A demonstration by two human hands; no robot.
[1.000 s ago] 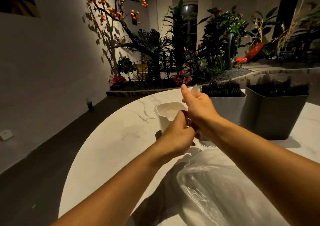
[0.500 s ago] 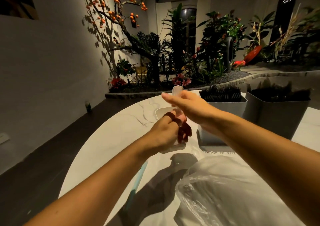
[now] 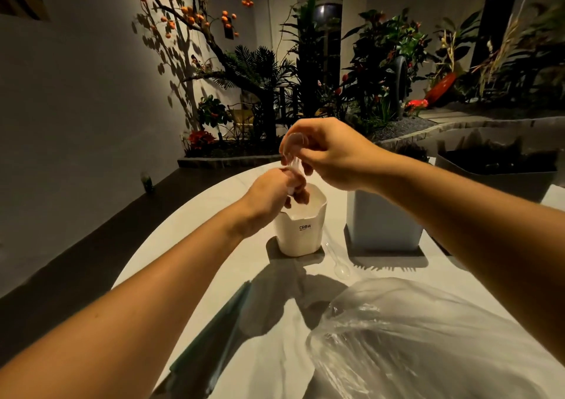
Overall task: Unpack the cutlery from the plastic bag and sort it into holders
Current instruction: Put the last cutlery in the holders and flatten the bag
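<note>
A clear plastic spoon (image 3: pixel 294 151) stands bowl-up above the small white holder (image 3: pixel 301 233). My right hand (image 3: pixel 331 152) pinches its upper part, and my left hand (image 3: pixel 275 194) grips its handle just over the holder's mouth. Another clear spoon (image 3: pixel 337 261) lies on the marble table (image 3: pixel 189 261) between the white holder and a grey holder (image 3: pixel 382 224). The crumpled clear plastic bag (image 3: pixel 412 337) sits at the near right. A dark grey holder (image 3: pixel 501 175) filled with dark cutlery stands at the far right.
A flat greenish strip (image 3: pixel 214 337) lies on the table near my left forearm. The round table's left edge drops to a dark floor. Plants and a tree with orange fruit fill the background behind the table.
Both hands have lifted and shifted over the white holder, with the spoon now upright between them. The camera has tilted, showing the holder's front and a spoon on the table.
</note>
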